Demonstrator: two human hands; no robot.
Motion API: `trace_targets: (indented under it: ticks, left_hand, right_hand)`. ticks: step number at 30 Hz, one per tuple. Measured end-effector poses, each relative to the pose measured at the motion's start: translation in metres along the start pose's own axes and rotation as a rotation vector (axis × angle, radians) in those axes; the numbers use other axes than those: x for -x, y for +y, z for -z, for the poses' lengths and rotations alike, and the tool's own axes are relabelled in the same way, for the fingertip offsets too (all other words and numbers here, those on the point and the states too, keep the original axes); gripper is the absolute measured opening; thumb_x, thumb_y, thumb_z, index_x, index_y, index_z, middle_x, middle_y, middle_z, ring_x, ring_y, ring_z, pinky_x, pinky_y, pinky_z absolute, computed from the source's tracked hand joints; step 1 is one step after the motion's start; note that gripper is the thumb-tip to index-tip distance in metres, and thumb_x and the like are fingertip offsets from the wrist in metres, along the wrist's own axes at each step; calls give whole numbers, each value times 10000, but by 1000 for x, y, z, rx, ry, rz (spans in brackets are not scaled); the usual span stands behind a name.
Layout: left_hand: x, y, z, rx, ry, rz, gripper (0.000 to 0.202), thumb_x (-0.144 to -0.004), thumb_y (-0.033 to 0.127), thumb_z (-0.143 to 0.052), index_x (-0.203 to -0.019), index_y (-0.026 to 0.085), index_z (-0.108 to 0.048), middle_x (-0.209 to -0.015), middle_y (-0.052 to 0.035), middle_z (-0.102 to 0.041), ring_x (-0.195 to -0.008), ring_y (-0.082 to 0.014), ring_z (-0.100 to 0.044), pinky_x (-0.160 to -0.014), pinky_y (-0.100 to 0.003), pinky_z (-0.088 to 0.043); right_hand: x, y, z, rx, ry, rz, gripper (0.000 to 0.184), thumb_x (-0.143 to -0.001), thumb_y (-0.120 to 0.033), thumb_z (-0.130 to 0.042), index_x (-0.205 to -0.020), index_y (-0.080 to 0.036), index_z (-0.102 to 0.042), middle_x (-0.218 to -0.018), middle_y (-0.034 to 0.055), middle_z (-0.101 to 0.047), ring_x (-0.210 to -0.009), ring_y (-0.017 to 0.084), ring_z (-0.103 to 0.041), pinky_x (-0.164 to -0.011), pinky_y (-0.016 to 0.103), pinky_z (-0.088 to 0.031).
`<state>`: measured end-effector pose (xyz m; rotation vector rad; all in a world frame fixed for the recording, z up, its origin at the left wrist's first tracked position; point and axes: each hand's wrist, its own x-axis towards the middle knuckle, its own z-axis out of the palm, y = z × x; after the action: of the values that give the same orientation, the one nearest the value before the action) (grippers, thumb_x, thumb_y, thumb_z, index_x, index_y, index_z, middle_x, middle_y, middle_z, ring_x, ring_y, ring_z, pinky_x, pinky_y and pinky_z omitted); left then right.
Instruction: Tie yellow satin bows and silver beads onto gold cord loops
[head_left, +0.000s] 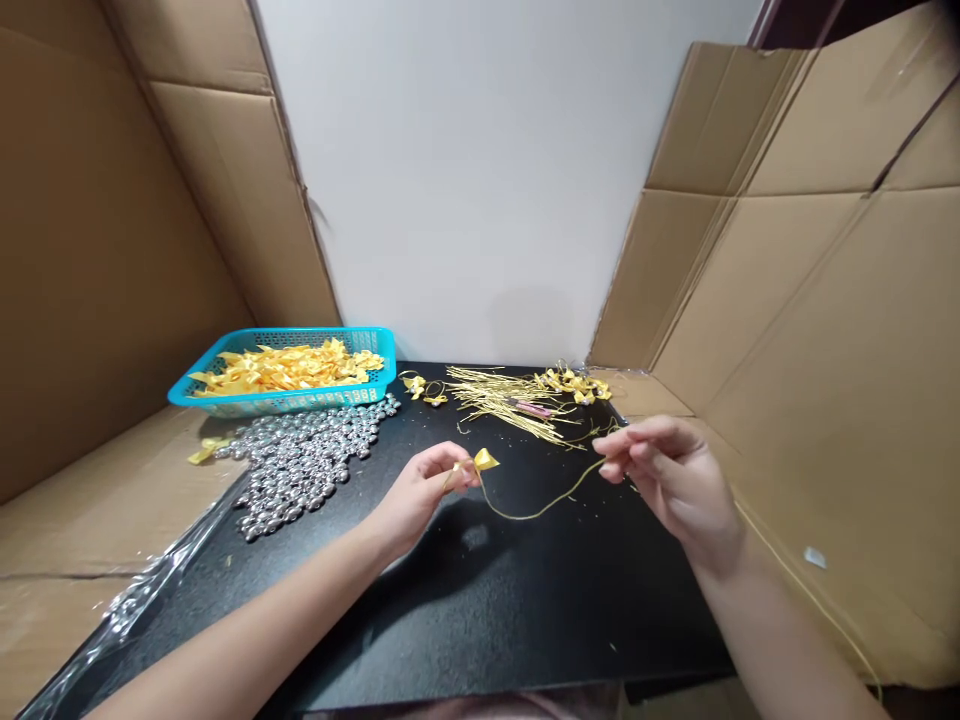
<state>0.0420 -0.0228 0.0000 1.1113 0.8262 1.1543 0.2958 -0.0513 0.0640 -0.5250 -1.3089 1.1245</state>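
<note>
A yellow ribbon bow (485, 460) is pinched between the thumb and fingers of my left hand (431, 485), over the black table. From it a thin gold cord (525, 517) sags in a loop across to my right hand (675, 475). The fingertips of my right hand are closed on the cord's other part. Whether a bead sits within my left fingers is hard to make out. Beyond both hands lies a spread of cut gold cords (499, 400), with a pink tool (534, 409) resting on them.
A blue basket (281, 405) full of yellow ribbon bows stands at the back left. In front of it spread many silver beads (300, 470). Finished-looking bows with cord (574, 383) lie at the back right. Cardboard walls (840, 350) flank the black table (480, 620).
</note>
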Motion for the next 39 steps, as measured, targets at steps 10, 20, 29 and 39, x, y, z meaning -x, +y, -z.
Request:
trace_targets:
  ticks: [10, 20, 29, 39]
  left_hand:
    - [-4, -1, 3, -123, 122, 21, 200, -625, 197, -733, -817, 204, -789, -847, -54, -767, -756, -172, -622, -692, -268, -456]
    - [-6, -7, 6, -152, 95, 5, 189, -662, 208, -734, -845, 191, -781, -826, -61, -759, -743, -180, -625, -687, -275, -452]
    - [3, -5, -8, 119, -16, 184, 263, -651, 232, -795, -785, 190, -573, -666, 26, -667, -600, -88, -540, -605, -203, -381]
    - [14, 2, -16, 72, -38, 209, 229, -669, 261, -760, -743, 172, -563, -692, -7, -680, -598, -97, -517, -619, -219, -379]
  right_hand:
    - [24, -12, 13, -451, -344, -31, 8, -827, -264, -681, -830, -257, -682, -483, -98, -598, -198, 4, -414, -253, 60, -347]
    - [44, -34, 28, -277, -138, 61, 68, -727, -296, -759, -730, -306, -692, -437, -74, -548, -175, 16, -282, -172, 128, -212]
    - [25, 32, -27, 94, -216, -491, 241, -782, -380, -709, -811, -142, -678, -507, -11, -639, -386, 85, -582, -388, 171, -496]
    - [1, 27, -28, 376, 27, -225, 184, -767, -350, -717, -816, -173, -710, -720, 24, -700, -672, 130, -667, -688, 271, -565]
